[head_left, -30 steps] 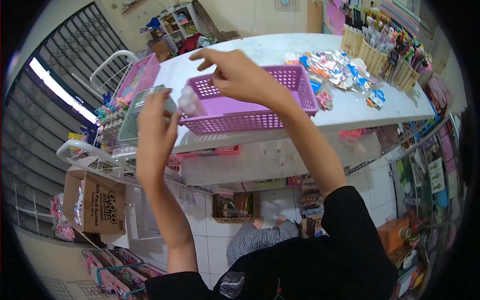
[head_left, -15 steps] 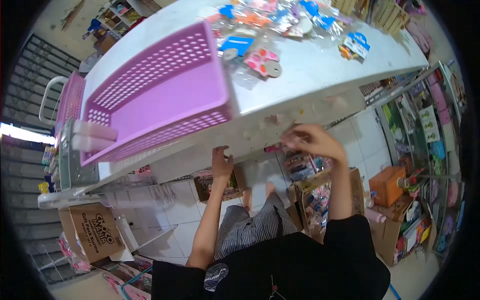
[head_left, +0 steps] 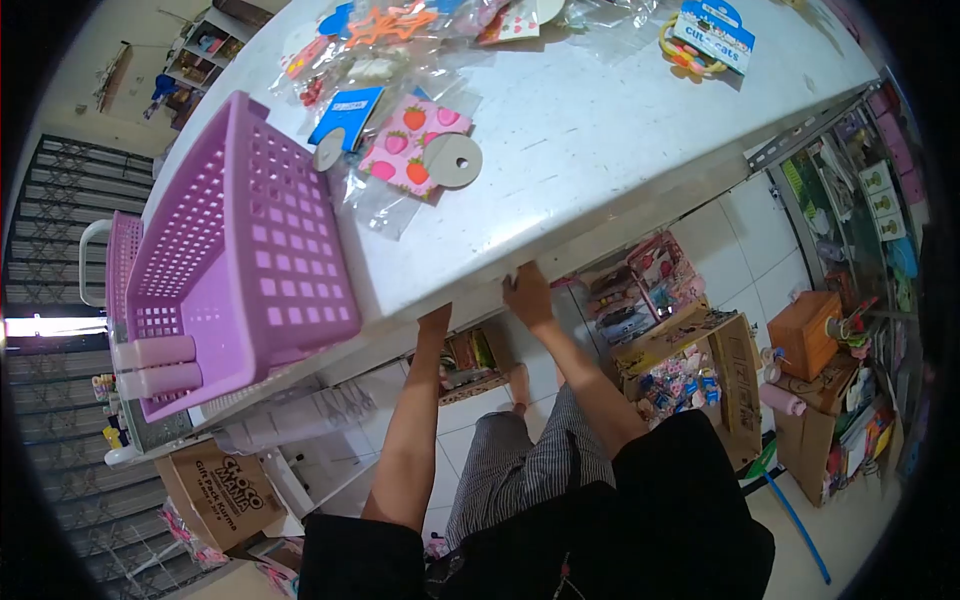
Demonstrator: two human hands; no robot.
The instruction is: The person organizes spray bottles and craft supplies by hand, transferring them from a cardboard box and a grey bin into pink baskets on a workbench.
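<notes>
Both of my hands are low at the front edge of the white table (head_left: 560,195). My left hand (head_left: 434,320) reaches in beneath that edge, and its fingers are hidden. Just to its right, my right hand (head_left: 528,297) is against the table's front side with its fingers curled; what they hold, if anything, is hidden. On the tabletop above lie a strawberry-print card (head_left: 408,140) in clear plastic, a blue-topped card (head_left: 345,115) and a packet with orange star shapes (head_left: 390,22). A purple perforated basket (head_left: 295,240) stands at the left.
A hair-tie card (head_left: 712,35) lies at the table's far right. Two pale pink cylinders (head_left: 158,366) are by the basket. Below are open cardboard boxes (head_left: 740,390) of small goods, a printed carton (head_left: 220,495), a wooden box (head_left: 805,335) and shelves (head_left: 835,230) on the right.
My right hand has moved left and down to the table edge, close beside my left hand. My left hand has slipped under the edge. The view has shifted closer to the tabletop.
</notes>
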